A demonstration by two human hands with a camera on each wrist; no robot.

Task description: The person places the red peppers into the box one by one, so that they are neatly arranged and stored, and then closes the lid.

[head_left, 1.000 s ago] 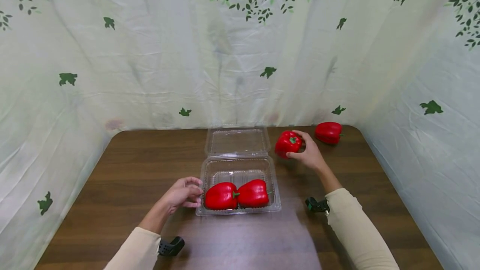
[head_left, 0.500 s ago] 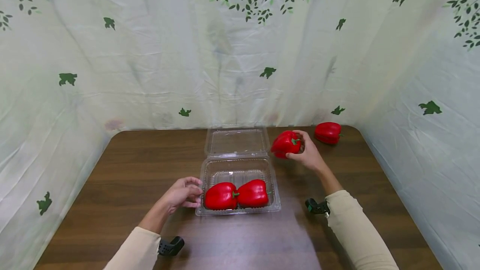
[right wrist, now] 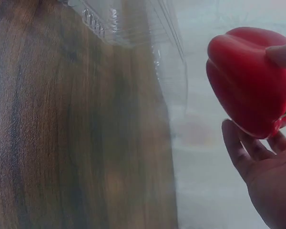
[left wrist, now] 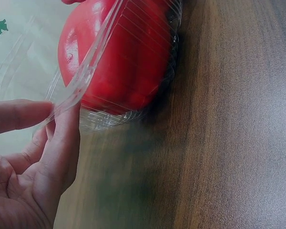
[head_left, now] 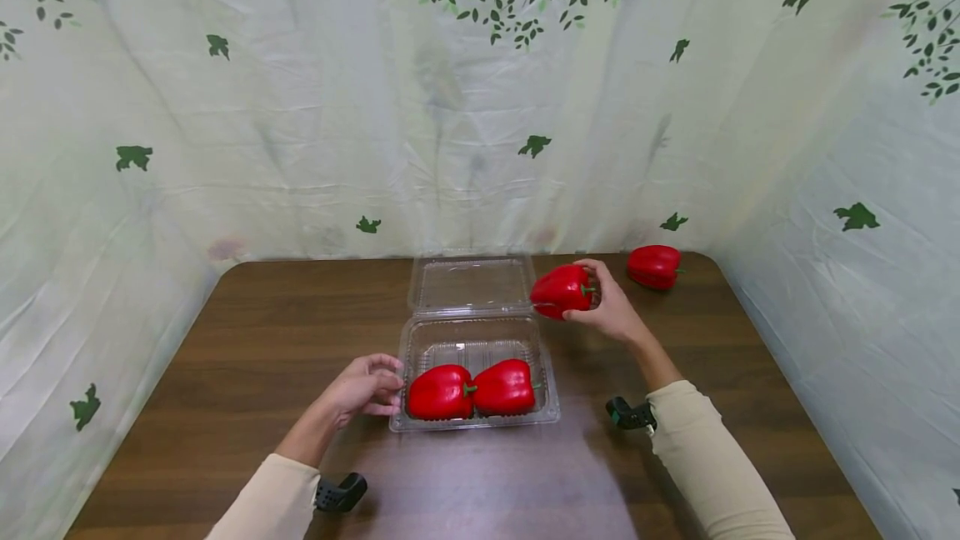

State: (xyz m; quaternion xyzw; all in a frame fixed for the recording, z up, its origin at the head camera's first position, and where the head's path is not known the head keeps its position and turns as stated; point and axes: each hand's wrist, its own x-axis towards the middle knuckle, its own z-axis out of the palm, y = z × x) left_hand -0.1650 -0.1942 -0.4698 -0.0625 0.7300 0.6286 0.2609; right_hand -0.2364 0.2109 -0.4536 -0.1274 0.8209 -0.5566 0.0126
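A clear plastic clamshell container (head_left: 478,332) lies with its lid (head_left: 471,284) folded back. Side by side in its near half sit two red bell peppers, the left pepper (head_left: 440,392) and the right pepper (head_left: 505,387). My left hand (head_left: 363,387) pinches the container's left rim (left wrist: 81,81) between thumb and fingers. To the right of the lid, my right hand (head_left: 611,304) holds another red bell pepper (head_left: 561,292) by its stem end, thumb on one side and fingers on the other. In the right wrist view this held pepper (right wrist: 248,78) shows above the fingers.
One more red bell pepper (head_left: 654,267) lies at the back right corner of the brown wooden table (head_left: 300,307). A pale curtain (head_left: 465,107) with leaf prints hangs right behind the table's far edge and along both sides.
My right hand has moved slightly left with its bell pepper, which has turned so its stem points more to the right. The left hand stays on the rim.
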